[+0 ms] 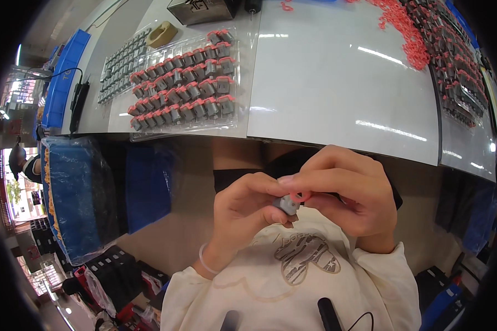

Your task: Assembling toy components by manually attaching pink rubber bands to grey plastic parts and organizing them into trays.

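We hold a small grey part [286,204] in our left hand [243,212], its grip closed around it, below the worktop's [337,83] near edge, while our right hand [348,190] pinches a red ring [300,196] against the part's end, seemingly half fitted. A tray [185,83] at the worktop's left edge holds rows of ringed parts, with bare ones beyond it, so much appears done. Loose rings [403,27] and more parts [453,60] fill the far right corner, and nothing blocks our hands.

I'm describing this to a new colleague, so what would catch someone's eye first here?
First, the two hands meeting over the lap: the left hand grips a small grey part while the right hand presses a red ring onto it. Next, the clear tray of red-capped grey parts on the white table.
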